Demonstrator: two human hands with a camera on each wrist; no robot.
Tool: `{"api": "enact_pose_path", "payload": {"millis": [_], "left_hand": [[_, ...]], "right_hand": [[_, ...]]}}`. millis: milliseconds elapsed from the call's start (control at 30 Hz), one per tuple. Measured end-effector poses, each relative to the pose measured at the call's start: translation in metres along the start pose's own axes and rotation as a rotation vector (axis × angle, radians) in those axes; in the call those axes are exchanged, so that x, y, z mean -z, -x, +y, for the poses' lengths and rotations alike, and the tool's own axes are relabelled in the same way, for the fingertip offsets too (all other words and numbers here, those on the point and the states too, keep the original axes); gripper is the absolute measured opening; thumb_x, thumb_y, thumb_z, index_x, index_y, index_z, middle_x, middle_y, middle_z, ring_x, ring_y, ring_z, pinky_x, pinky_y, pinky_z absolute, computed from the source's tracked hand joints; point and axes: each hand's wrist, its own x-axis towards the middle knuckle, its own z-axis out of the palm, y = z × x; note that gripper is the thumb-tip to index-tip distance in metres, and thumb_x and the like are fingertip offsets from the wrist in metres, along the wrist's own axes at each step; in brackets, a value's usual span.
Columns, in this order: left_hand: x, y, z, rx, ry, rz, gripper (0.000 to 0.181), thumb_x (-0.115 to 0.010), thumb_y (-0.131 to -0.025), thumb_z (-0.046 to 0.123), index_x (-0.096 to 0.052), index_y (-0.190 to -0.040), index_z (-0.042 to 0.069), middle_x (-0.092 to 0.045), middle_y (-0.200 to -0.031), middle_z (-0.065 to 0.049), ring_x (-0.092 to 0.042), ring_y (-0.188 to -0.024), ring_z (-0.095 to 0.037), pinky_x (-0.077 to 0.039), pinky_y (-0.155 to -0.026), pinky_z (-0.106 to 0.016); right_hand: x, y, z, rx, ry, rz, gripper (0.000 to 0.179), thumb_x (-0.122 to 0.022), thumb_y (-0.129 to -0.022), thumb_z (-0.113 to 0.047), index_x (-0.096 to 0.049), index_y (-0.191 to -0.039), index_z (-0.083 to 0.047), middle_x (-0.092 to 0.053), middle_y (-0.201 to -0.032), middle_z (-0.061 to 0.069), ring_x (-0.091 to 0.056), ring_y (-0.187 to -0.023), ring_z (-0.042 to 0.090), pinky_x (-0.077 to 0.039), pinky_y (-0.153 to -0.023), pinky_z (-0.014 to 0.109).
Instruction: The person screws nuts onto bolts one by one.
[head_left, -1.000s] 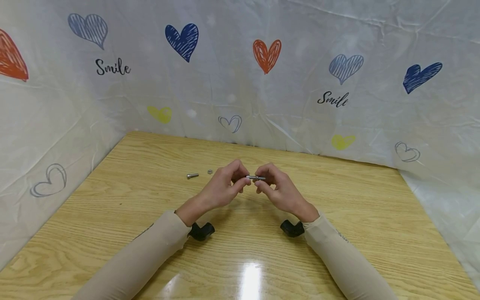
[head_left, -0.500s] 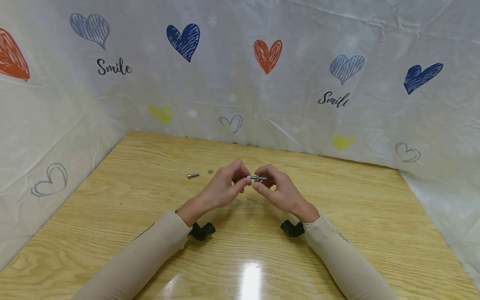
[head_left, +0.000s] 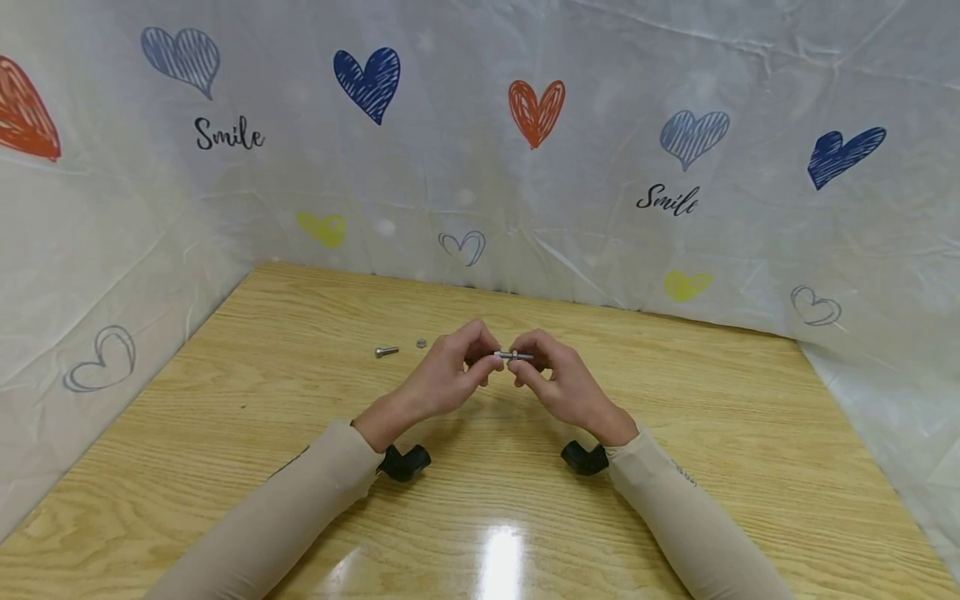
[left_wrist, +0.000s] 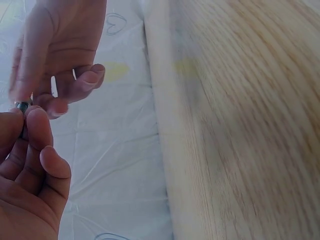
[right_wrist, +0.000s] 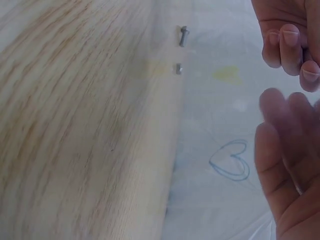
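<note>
The left hand (head_left: 448,375) pinches a small metal bolt (head_left: 527,357) at its head end between thumb and fingers, holding it level above the table with the shaft pointing right. Partway along the shaft is a nut (head_left: 514,356). Thumb and index fingertip of the right hand (head_left: 564,382) close in on that nut from below and above, its other fingers loosely bent. A bit of threaded shaft (left_wrist: 22,106) peeks out between both hands' fingers in the left wrist view. Fingers hide the bolt in the right wrist view.
On the wooden table (head_left: 300,517), left of the hands, lie a second bolt (head_left: 387,352) and a loose nut (head_left: 422,343). Black wrist mounts (head_left: 405,463) stick out inward from both sleeves. A white cloth (head_left: 465,183) printed with hearts hangs behind the table.
The right thumb slid left and down off the nut, then came back up to it, as the index finger shifted slightly. The left hand and bolt stayed nearly still.
</note>
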Motion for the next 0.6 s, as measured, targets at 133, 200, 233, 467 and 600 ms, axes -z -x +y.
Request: {"api": "enact_pose_path", "payload": {"millis": [133, 200, 233, 467, 600], "left_hand": [[0.0000, -0.0002, -0.0004, -0.011, 0.003, 0.001, 0.004, -0.057, -0.096, 0.009, -0.054, -0.097, 0.006, -0.057, -0.075, 0.001, -0.057, -0.060, -0.029, -0.045, -0.053, -0.029], [-0.0002, -0.0004, -0.0005, -0.016, 0.004, 0.000, 0.004, -0.057, -0.097, 0.009, -0.054, -0.097, 0.006, -0.057, -0.075, 0.001, -0.057, -0.060, -0.029, -0.045, -0.053, -0.028], [-0.0002, -0.0004, -0.0006, -0.018, 0.005, -0.001, 0.004, -0.056, -0.097, 0.010, -0.054, -0.097, 0.006, -0.057, -0.075, 0.001, -0.056, -0.060, -0.029, -0.045, -0.053, -0.028], [-0.0010, -0.0007, -0.0030, -0.005, 0.014, 0.007, 0.004, -0.057, -0.096, 0.009, -0.054, -0.097, 0.005, -0.057, -0.076, 0.000, -0.056, -0.059, -0.026, -0.045, -0.053, -0.030], [-0.0016, -0.0002, -0.0034, 0.001, 0.019, 0.019, 0.004, -0.058, -0.096, 0.008, -0.055, -0.097, 0.006, -0.058, -0.076, -0.001, -0.056, -0.060, -0.026, -0.045, -0.053, -0.032]], "right_hand": [[0.0002, 0.0007, 0.0060, -0.017, 0.052, 0.000, 0.012, -0.050, -0.101, -0.015, -0.062, -0.100, -0.011, -0.061, -0.089, 0.000, -0.062, -0.072, 0.013, -0.049, -0.059, 0.030], [0.0005, 0.0006, 0.0068, -0.019, 0.065, 0.001, 0.017, -0.047, -0.102, -0.020, -0.063, -0.097, -0.013, -0.061, -0.088, -0.003, -0.061, -0.072, 0.011, -0.048, -0.058, 0.030], [0.0006, 0.0004, 0.0070, -0.022, 0.068, 0.002, 0.018, -0.047, -0.102, -0.022, -0.063, -0.098, -0.015, -0.060, -0.087, -0.004, -0.061, -0.072, 0.012, -0.048, -0.058, 0.030], [0.0012, 0.0011, 0.0050, -0.064, 0.036, 0.002, 0.019, -0.056, -0.098, -0.021, -0.055, -0.115, -0.012, -0.062, -0.098, 0.004, -0.064, -0.076, 0.021, -0.051, -0.063, 0.034], [0.0008, 0.0006, -0.0014, -0.066, 0.031, 0.021, 0.025, -0.063, -0.094, -0.012, -0.051, -0.116, -0.009, -0.059, -0.103, 0.008, -0.064, -0.083, 0.019, -0.053, -0.072, 0.035]]}}
